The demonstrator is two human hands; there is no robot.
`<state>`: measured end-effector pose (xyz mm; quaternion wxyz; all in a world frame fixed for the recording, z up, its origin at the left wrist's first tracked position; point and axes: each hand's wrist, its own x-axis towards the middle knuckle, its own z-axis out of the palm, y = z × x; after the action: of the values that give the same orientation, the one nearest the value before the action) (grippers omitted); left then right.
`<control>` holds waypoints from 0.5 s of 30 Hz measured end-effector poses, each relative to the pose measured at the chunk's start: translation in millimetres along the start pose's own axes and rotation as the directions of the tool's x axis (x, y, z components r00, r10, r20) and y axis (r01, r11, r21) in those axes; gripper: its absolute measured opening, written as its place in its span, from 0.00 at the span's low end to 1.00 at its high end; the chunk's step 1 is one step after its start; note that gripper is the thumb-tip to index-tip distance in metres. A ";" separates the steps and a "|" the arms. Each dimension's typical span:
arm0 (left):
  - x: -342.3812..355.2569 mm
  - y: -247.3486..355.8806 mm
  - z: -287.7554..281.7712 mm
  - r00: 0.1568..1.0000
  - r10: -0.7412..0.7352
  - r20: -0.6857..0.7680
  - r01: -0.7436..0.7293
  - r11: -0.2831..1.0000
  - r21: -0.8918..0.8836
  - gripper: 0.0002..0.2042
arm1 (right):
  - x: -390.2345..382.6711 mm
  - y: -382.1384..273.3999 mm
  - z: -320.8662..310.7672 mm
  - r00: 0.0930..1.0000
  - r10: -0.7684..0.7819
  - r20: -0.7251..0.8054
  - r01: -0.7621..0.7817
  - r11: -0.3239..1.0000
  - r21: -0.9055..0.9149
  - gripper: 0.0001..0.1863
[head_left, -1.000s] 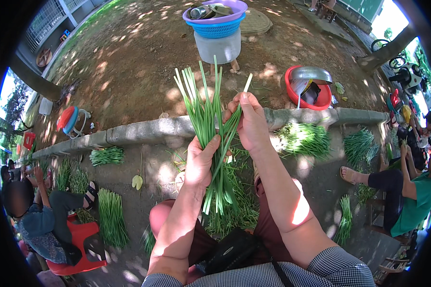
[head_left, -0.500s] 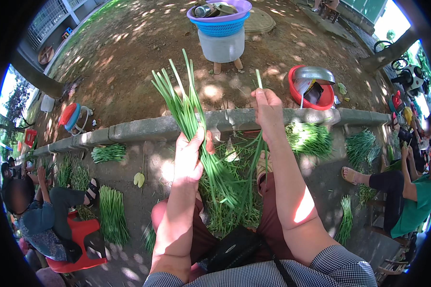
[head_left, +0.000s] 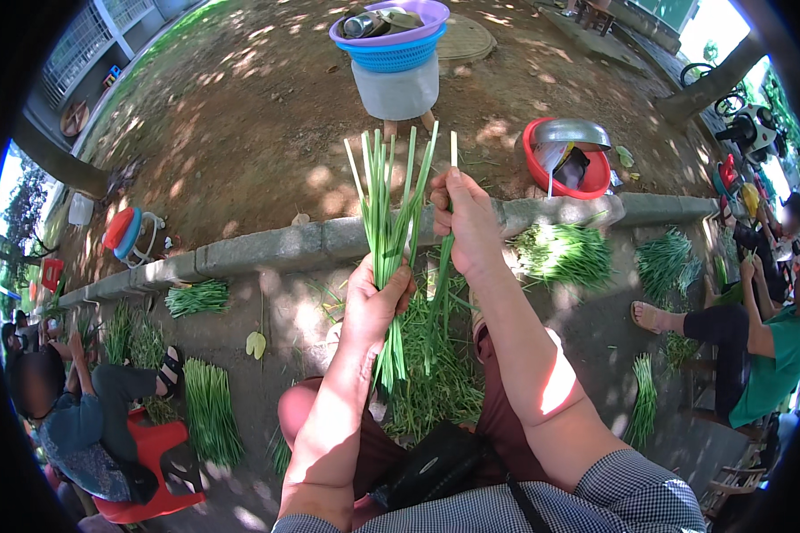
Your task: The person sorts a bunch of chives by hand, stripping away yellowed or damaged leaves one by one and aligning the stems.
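Note:
My left hand (head_left: 373, 298) is closed round a bunch of long green chives (head_left: 382, 218). Their pale cut ends point up and away, and the leafy ends hang below my fist. Just right of the bunch, my right hand (head_left: 465, 218) pinches a few chive stalks (head_left: 441, 298) between thumb and fingers. One pale end sticks up above the thumb, while the thin leaves droop toward the ground. Beneath both hands, between my knees, lies a loose heap of green trimmings (head_left: 436, 395). A black pouch (head_left: 437, 466) rests on my lap.
A stone kerb (head_left: 276, 249) crosses ahead. Sorted chive bundles lie left (head_left: 209, 413) and right (head_left: 562, 258). Beyond the kerb stand a red basin (head_left: 573, 182) and stacked purple and blue baskets (head_left: 391, 53). People sit at left (head_left: 80, 435) and right (head_left: 760, 360).
My left hand has shifted right and slightly down, and its bunch now stands more upright, closer to my right hand. The right hand has moved a little left and down, still pinching stalks.

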<state>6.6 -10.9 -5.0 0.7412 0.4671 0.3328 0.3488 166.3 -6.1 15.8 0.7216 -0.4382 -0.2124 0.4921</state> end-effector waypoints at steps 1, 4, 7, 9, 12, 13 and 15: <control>-0.2 -0.6 1.4 1.000 -0.004 0.001 0.004 1.000 0.020 0.03 | -1.5 -1.1 1.7 1.000 -0.008 -0.015 0.008 1.000 0.006 0.13; -1.9 -2.6 5.4 1.000 -0.014 0.003 0.013 0.998 0.065 0.02 | 0.3 -1.2 1.6 0.998 -0.061 -0.028 0.061 0.998 -0.014 0.13; -2.6 -7.4 5.9 1.000 -0.026 0.016 0.025 0.998 0.061 0.02 | -0.5 -2.2 2.2 0.997 -0.073 -0.025 0.071 0.993 -0.090 0.12; -1.8 -11.8 4.9 1.000 -0.006 0.024 0.005 0.999 0.036 0.03 | -1.3 -1.7 4.9 0.998 -0.041 -0.041 0.037 0.995 -0.096 0.12; -2.3 -12.2 6.2 1.000 0.021 0.009 -0.021 1.000 -0.007 0.03 | -1.6 -0.6 3.6 0.999 -0.023 -0.029 0.022 0.998 -0.059 0.13; -2.8 -9.3 8.6 1.000 0.018 -0.007 -0.018 1.000 -0.004 0.03 | -1.5 -0.5 2.4 1.000 -0.023 -0.021 0.022 0.999 -0.040 0.13; -3.3 -4.0 9.5 1.000 0.012 0.006 -0.012 1.000 -0.002 0.04 | -1.2 -1.8 1.7 0.997 -0.036 -0.063 0.034 0.999 -0.024 0.13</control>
<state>13.4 -19.3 -4.9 0.7407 0.4695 0.3273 0.3519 165.5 -6.7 18.4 0.7312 -0.4582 -0.2030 0.4628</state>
